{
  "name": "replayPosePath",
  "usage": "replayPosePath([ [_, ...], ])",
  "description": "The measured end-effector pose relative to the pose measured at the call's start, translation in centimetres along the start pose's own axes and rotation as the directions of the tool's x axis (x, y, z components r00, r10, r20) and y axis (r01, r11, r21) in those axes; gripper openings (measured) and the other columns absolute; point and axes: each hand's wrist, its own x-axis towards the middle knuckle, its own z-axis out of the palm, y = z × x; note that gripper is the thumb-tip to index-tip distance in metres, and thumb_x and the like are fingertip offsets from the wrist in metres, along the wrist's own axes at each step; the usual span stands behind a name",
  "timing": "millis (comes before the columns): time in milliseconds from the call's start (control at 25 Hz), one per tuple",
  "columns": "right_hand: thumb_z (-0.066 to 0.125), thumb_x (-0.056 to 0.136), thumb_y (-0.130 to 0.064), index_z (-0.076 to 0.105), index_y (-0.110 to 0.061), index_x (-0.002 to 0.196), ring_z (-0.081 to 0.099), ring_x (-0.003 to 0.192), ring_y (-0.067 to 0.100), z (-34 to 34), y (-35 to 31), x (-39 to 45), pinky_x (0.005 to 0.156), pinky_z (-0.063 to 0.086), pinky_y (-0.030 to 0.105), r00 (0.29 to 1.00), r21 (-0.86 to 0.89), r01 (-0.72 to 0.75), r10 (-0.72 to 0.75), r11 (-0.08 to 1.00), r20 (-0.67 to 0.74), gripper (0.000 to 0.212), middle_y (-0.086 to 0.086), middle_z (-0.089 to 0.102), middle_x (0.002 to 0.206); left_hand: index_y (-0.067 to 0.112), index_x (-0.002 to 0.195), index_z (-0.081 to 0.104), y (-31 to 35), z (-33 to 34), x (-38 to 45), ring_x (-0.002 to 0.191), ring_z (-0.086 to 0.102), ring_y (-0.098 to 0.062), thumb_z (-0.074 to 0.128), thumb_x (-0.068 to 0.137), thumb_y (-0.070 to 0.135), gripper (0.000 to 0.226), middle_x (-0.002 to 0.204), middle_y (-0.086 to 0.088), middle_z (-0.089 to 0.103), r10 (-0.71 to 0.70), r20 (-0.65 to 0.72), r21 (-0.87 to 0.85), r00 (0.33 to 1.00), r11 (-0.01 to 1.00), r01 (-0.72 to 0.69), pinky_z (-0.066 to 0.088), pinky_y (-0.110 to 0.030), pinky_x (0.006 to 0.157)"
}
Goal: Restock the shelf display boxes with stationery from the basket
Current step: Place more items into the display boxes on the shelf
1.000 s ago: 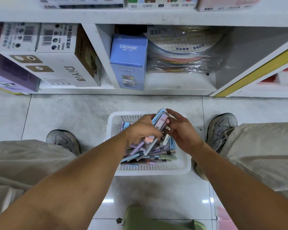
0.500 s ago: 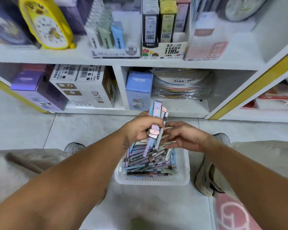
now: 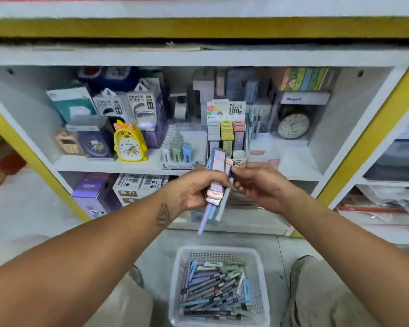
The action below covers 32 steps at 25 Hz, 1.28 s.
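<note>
My left hand (image 3: 200,191) grips a bundle of slim pastel stationery packs (image 3: 216,182), pink, blue and purple, held upright in front of the shelf. My right hand (image 3: 257,182) pinches the top edge of one pack in that bundle. Just behind the bundle, on the middle shelf, stands a display box (image 3: 227,133) with grey, yellow and pink packs in rows. A second display box (image 3: 177,152) with white, green and blue packs stands to its left. The white basket (image 3: 220,252) sits on the floor below, with several packs lying in it.
A yellow chick alarm clock (image 3: 129,145) and power-bank boxes (image 3: 125,105) fill the shelf's left part. A round dark clock (image 3: 293,126) stands at the right. Cartons (image 3: 137,185) occupy the lower shelf. My knees flank the basket. Yellow-edged shelf frames rise on both sides.
My view tilted up from the basket to the middle shelf. Both hands rose from the basket with the bundle, which now stands before the display box.
</note>
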Motion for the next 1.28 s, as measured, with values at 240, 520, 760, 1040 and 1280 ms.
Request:
replayPosePath([
  [240,0.066,0.092,0.001,0.065,0.000,0.093,0.061,0.051,0.013,-1.0,-9.3,0.6,0.055,0.054,0.022,0.876,-0.289,0.372,-0.437,0.882,-0.207,0.002,0.013,0.065,0.071,0.006,0.067,0.054,6.8,1.4,0.6,0.050,0.055,-0.019,0.052,0.083,-0.008,0.022,0.057,-0.011,0.055,0.056,-0.071,-0.138,0.996,0.988,-0.065,0.052,-0.025,0.048],
  [520,0.067,0.094,-0.009,0.059,-0.021,0.100,0.069,0.082,0.025,-6.0,-12.4,5.7,0.069,0.058,0.030,0.577,-0.852,0.331,-0.801,0.406,-0.158,0.016,0.001,0.064,0.082,0.004,0.057,0.058,10.1,3.1,5.0,0.045,0.056,-0.019,0.054,0.081,-0.010,0.028,0.055,-0.012,0.057,0.064,-0.107,-0.146,0.992,0.986,-0.079,0.050,-0.023,0.045],
  [760,0.065,0.096,-0.017,0.058,-0.015,0.097,0.068,0.080,0.029,-7.4,-10.3,8.9,0.071,0.056,0.046,0.592,-0.946,0.266,-0.806,0.186,0.008,0.007,0.009,0.071,0.083,0.005,0.071,0.056,10.5,2.2,6.3,0.045,0.057,-0.021,0.057,0.078,-0.009,0.016,0.061,-0.014,0.057,0.057,-0.162,-0.161,0.985,0.983,-0.083,0.050,-0.025,0.044],
  [1040,0.062,0.096,-0.013,0.061,-0.009,0.092,0.065,0.071,0.023,-6.9,-10.4,9.1,0.062,0.054,0.039,0.581,-0.962,0.265,-0.807,0.065,0.106,0.005,0.005,0.070,0.075,0.004,0.075,0.058,10.2,2.2,6.3,0.045,0.057,-0.021,0.059,0.077,-0.010,0.015,0.060,-0.014,0.059,0.050,-0.175,-0.178,0.983,0.981,-0.082,0.051,-0.025,0.046],
  [1280,0.053,0.099,-0.011,0.071,-0.005,0.094,0.064,0.074,0.032,-6.7,-10.4,9.7,0.065,0.053,0.043,0.672,-0.978,0.200,-0.718,-0.059,0.181,0.020,0.013,0.071,0.082,0.005,0.075,0.058,10.5,2.4,6.4,0.049,0.058,-0.023,0.058,0.077,-0.010,0.015,0.062,-0.015,0.060,0.021,-0.140,-0.239,0.990,0.969,-0.054,0.052,-0.026,0.048],
])
